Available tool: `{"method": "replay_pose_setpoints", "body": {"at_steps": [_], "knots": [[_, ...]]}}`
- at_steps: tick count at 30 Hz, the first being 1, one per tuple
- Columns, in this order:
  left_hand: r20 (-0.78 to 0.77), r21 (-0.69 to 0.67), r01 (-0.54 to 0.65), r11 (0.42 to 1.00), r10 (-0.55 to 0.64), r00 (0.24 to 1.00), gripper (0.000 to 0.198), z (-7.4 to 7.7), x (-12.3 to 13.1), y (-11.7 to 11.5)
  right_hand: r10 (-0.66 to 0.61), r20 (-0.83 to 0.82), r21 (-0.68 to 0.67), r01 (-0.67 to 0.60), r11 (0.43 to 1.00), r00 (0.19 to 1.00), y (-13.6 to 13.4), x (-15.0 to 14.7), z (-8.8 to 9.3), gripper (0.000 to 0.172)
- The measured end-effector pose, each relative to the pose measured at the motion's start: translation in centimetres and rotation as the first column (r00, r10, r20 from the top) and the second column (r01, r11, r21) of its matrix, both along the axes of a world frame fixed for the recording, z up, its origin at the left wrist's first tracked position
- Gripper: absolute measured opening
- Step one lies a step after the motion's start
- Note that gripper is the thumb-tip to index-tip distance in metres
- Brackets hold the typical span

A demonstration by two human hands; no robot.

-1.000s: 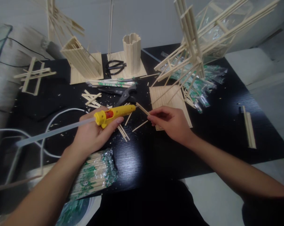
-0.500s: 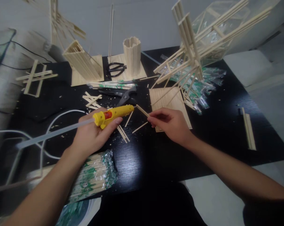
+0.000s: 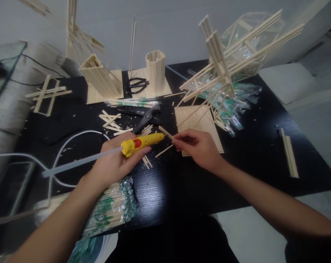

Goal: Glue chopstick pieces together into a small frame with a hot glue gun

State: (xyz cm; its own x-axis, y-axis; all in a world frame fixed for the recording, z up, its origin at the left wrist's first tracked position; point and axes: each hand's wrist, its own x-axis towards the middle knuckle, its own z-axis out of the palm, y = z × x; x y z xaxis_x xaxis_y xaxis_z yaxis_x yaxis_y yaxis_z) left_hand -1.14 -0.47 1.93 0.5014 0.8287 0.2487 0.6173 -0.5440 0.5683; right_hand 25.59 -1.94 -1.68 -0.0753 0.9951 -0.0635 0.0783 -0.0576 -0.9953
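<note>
My left hand point(image 3: 113, 160) is wrapped round a yellow hot glue gun point(image 3: 150, 139), and a long translucent glue stick point(image 3: 83, 162) juts from its back end. The gun's front points at a short wooden stick point(image 3: 166, 132), which my right hand point(image 3: 200, 148) pinches by its near end. Whether the nozzle touches the stick cannot be made out. Beneath my right hand lies a flat panel of joined sticks point(image 3: 193, 117). Another short stick point(image 3: 164, 151) is just below my right fingertips. Cut sticks point(image 3: 110, 119) are scattered beyond the gun, beside dark-handled pliers or cutters point(image 3: 147, 117).
Behind stand a leaning stick tower point(image 3: 101, 78), a round stick cylinder point(image 3: 156, 71) and black-handled scissors point(image 3: 137, 86). A tall stick frame point(image 3: 223, 69) rises at right over plastic-wrapped bundles point(image 3: 244, 95). A packet of sticks point(image 3: 113, 204) and a white cable point(image 3: 69, 137) lie at left.
The glue gun has moved right, over the sticks on the table and closer along the held stick. My right hand stays nearly in place. The whole view has shifted slightly.
</note>
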Motion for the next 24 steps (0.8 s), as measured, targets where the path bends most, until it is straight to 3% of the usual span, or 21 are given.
{"method": "replay_pose_setpoints", "body": {"at_steps": [6,11,17,24], "knots": [[-0.008,0.032,-0.070,0.997,0.070,0.998,0.027,0.03,-0.32,0.21,-0.007,-0.006,-0.011,0.006,1.000,1.000,-0.02,0.11,0.01,0.019],[-0.020,-0.046,0.013,0.999,-0.013,1.000,0.028,-0.26,0.11,-0.26,-0.003,-0.021,-0.019,0.003,1.000,1.000,-0.04,0.01,-0.05,0.019],[-0.010,-0.025,0.072,0.997,-0.072,0.997,0.025,-0.05,0.33,-0.35,0.020,-0.075,-0.043,-0.023,0.999,0.997,0.05,-0.03,-0.20,0.018],[0.001,-0.032,0.055,0.998,-0.055,0.998,0.026,0.17,0.37,-0.25,0.035,-0.085,-0.091,-0.042,0.995,0.996,0.15,0.05,-0.05,0.023]]}}
